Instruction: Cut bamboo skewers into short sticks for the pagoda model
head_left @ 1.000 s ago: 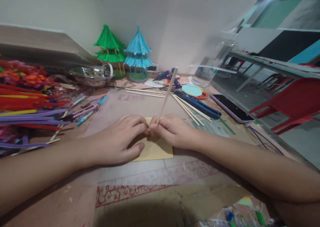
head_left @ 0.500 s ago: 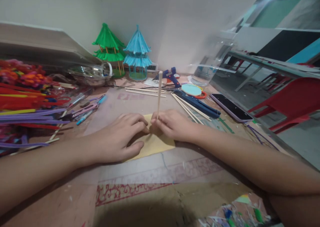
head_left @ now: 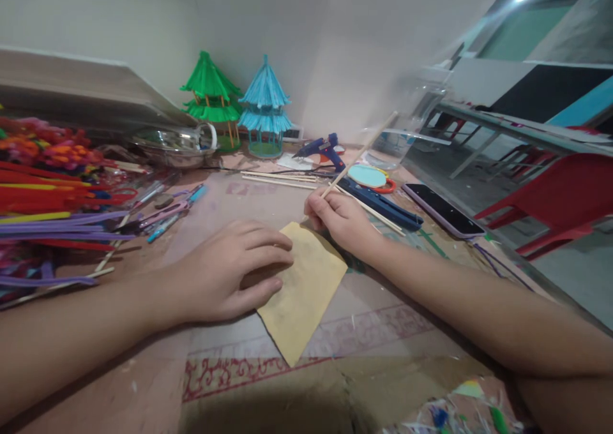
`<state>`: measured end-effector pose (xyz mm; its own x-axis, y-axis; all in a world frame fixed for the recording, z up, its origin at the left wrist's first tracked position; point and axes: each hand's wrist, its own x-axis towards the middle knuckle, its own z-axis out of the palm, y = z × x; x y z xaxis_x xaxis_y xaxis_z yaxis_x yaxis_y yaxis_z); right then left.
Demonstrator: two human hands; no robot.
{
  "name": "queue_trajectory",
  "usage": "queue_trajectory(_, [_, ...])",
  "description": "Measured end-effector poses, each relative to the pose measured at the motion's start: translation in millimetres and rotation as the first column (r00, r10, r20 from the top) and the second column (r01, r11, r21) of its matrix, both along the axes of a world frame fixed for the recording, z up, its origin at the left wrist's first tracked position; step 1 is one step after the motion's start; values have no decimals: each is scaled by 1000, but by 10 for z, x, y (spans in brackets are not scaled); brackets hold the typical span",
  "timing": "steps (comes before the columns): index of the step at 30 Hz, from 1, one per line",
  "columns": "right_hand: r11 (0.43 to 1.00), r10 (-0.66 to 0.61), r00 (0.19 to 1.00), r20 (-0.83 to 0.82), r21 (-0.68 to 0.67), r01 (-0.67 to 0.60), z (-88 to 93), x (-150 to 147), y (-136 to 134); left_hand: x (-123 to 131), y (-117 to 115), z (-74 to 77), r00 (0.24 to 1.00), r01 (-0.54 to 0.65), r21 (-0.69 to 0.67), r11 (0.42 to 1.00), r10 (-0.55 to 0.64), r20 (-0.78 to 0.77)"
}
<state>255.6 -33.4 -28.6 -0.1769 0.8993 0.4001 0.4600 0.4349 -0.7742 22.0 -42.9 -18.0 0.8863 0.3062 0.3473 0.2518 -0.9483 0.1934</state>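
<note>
A square of yellow sandpaper-like sheet (head_left: 306, 287) lies on the work surface with one corner pointing toward me. My left hand (head_left: 239, 268) rests flat on its left side, fingers stretched out and slightly apart. Beyond the sheet's far right edge, my right hand (head_left: 340, 220) is closed round a thin wooden stick (head_left: 361, 153), which slants up and to the right. The stick's lower end is hidden inside the fingers. Just behind that hand lie several more pale sticks (head_left: 376, 212) beside a dark blue tool (head_left: 380, 201).
Green (head_left: 211, 89) and blue (head_left: 265, 112) miniature pavilions stand against the wall near a blue glue gun (head_left: 323, 150). Coloured pipe cleaners (head_left: 43, 191) pile up at left. A phone (head_left: 443, 210) lies at right, a clear container (head_left: 397, 137) behind. Scraps (head_left: 464, 411) lie at front right.
The yellow sheet has turned so a corner faces me, and more of it shows. My right hand has moved up and right off it; its stick has tilted from upright to the right.
</note>
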Motion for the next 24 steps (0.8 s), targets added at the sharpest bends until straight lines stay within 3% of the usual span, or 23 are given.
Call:
queue_trajectory(3, [1000,-12,1000,-10,-1,12,5,-1,6,7,9,16,997,36,3,999,-36,-67])
queue_trajectory(9, [999,-4,998,-59,34,6,36,-1,-1,24,-31,32,965,-203,150,968,223,-135])
queue_trajectory(13, [1000,-1,998,-56,8,2,43,18,-20,19,-31,80,939,-260,243,934,303,-162])
queue_trajectory(18, [993,86,995,-51,-77,-90,54,-26,-121,-11,43,96,911,-310,372,875,386,-148])
queue_trajectory(21, [979,179,984,-13,-100,-180,72,-86,-218,-7,66,74,913,-322,358,877,388,-129])
queue_trajectory(24, [965,263,953,151,-41,-260,89,-124,-272,12,56,70,948,-261,253,932,296,-113])
